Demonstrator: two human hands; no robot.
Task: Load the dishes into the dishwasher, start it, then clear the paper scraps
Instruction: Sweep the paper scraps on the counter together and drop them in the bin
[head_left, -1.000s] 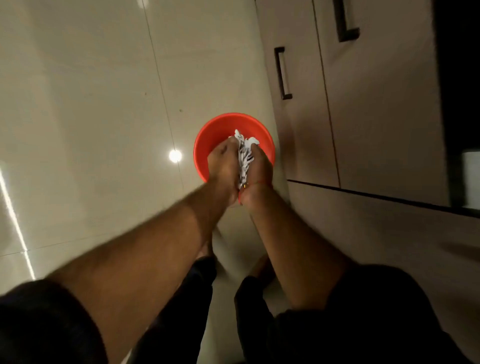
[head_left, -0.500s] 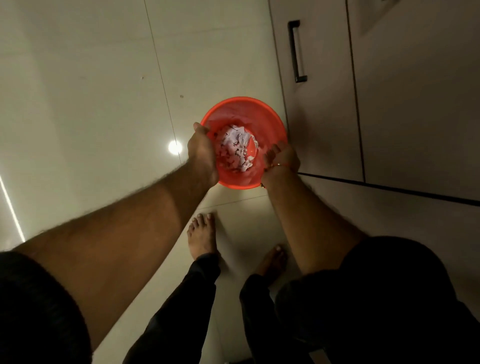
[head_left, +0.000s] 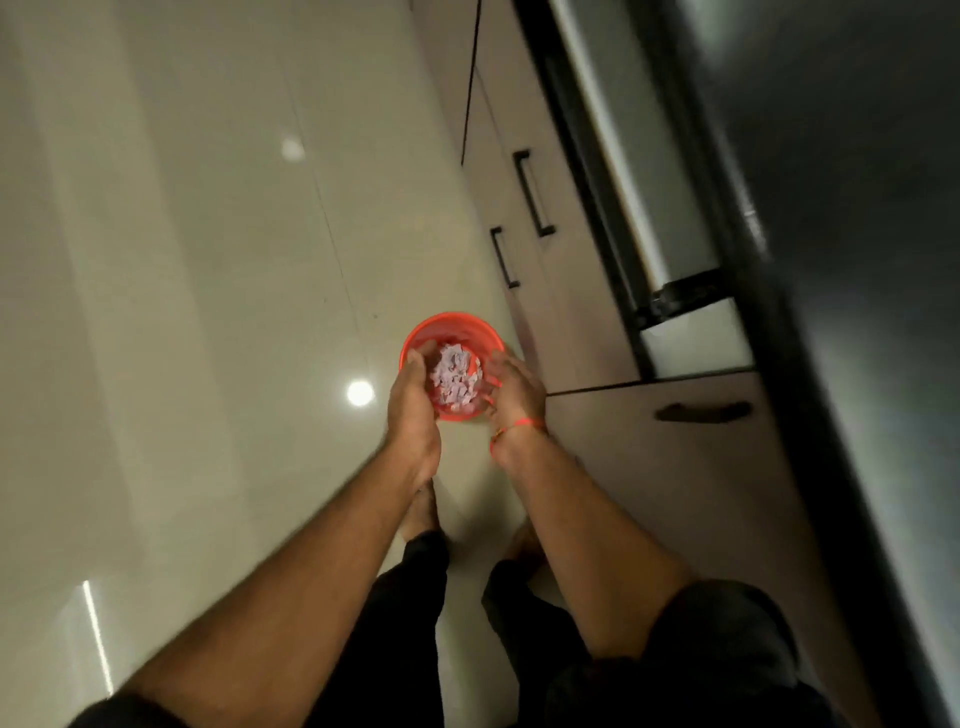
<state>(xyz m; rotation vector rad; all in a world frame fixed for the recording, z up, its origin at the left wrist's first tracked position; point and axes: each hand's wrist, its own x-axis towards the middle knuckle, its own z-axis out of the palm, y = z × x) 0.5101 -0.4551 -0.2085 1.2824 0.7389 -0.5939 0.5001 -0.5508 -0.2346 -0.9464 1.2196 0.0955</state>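
Head view, looking down. The red bucket (head_left: 451, 332) stands on the floor (head_left: 182, 312) just beside the base of the cabinets (head_left: 566, 322), and the paper scraps (head_left: 453, 378) lie heaped inside it. The left hand (head_left: 413, 395) hangs over the bucket's near left rim, fingers loosely curled; the right hand (head_left: 511, 387) hangs over the near right rim, fingers spread. Neither hand pinches a scrap, though motion blur hides whether either touches the rim.

The step in hand appears to be the last one, dropping the scraps into the bucket. To do it well, both palms should stay above the bucket's mouth while the fingers part fully, so that light pieces fall inside and do not drift over the rim; a rub of the palms would free any that cling.

The floor is pale, glossy tile that mirrors a ceiling light (head_left: 360, 393). Beige cabinet doors carry dark handles (head_left: 534, 193), under a dark counter edge (head_left: 831, 364). The room is dim.
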